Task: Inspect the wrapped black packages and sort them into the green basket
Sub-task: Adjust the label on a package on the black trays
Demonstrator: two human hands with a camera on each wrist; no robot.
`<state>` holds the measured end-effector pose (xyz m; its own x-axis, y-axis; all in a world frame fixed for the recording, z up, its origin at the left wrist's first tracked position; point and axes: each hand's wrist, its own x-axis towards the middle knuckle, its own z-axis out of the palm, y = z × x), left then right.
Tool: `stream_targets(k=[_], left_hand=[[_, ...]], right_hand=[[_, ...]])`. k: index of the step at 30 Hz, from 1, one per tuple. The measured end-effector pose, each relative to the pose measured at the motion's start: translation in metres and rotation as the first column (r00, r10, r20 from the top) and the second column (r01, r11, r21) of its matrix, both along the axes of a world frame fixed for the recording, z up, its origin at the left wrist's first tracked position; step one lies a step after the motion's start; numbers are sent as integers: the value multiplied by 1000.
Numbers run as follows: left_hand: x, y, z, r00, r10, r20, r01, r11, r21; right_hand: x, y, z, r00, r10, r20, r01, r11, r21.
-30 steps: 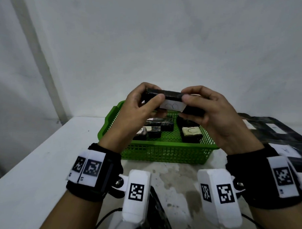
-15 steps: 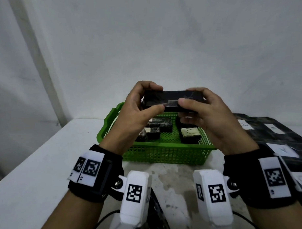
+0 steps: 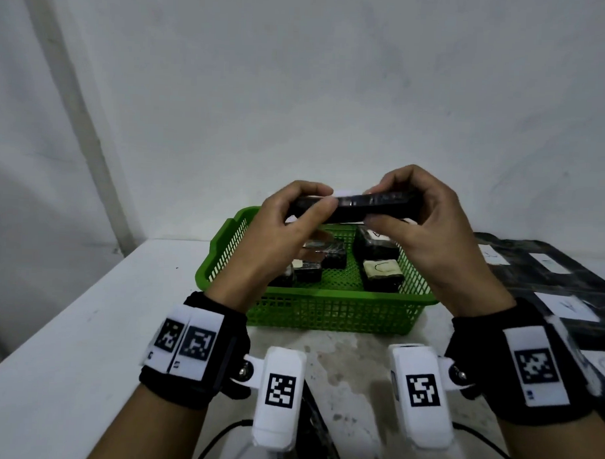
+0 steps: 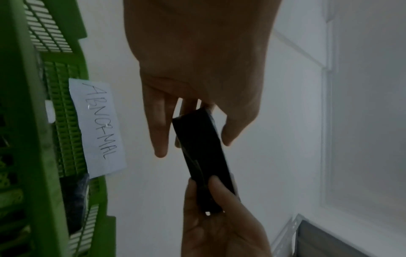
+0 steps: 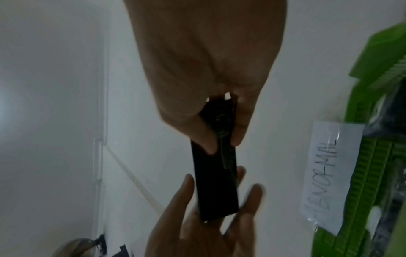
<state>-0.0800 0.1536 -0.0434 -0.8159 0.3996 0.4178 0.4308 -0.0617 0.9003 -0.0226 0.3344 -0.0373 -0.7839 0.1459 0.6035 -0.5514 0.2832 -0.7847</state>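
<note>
Both hands hold one long black wrapped package level in the air above the green basket. My left hand pinches its left end between thumb and fingers. My right hand pinches the right end, with its fingers curled over the top. The package shows its narrow side, and a strip of white label peeks over its top edge. In the left wrist view the package runs from my left fingers to the right hand below. In the right wrist view the package is dark and slightly blurred.
Several black packages lie in the basket, one with a pale label facing up. A paper reading ABNORMAL is fixed to the basket's far wall. More labelled black packages lie on the white table at the right. The wall is close behind.
The package has been rolled about its long axis: its white label faced me a second ago, then a black face, and now the narrow side. The right fingers have shifted onto the top.
</note>
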Motion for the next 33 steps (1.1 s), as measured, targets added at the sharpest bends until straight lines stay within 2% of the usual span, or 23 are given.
stream_targets(k=[4,7,11,16,20,24,27,33], left_hand=[[-5,-3,-1,999,28,-38,-25,998,64],[-4,-4,0,992,53,-110,-43,995,91],[-2,-2,2,983,46,-177,-31,995,91],[-4,-3,5,993,-116,35,104,966,236],[-6,-4,3,996,-88,15,82,972,221],[-7,-2,0,994,-106,27,100,983,155],[-6,-3,-1,990,-143,7,142,986,85],[-3,-1,-2,989,-151,8,150,988,34]], right_hand=[[0,-4,-4,997,72,39,-72,997,6],[-3,-6,-7,999,-9,-48,8,1000,-19],[-3,-6,-6,993,-2,-120,0,1000,-15],[-4,6,-4,994,39,-102,-47,995,-82],[-6,8,-6,1000,3,-20,-7,984,-178],[-10,3,-11,991,-119,59,125,983,-130],[-11,0,-12,989,-94,113,111,982,-151],[-7,-1,-8,991,-131,37,135,980,-144]])
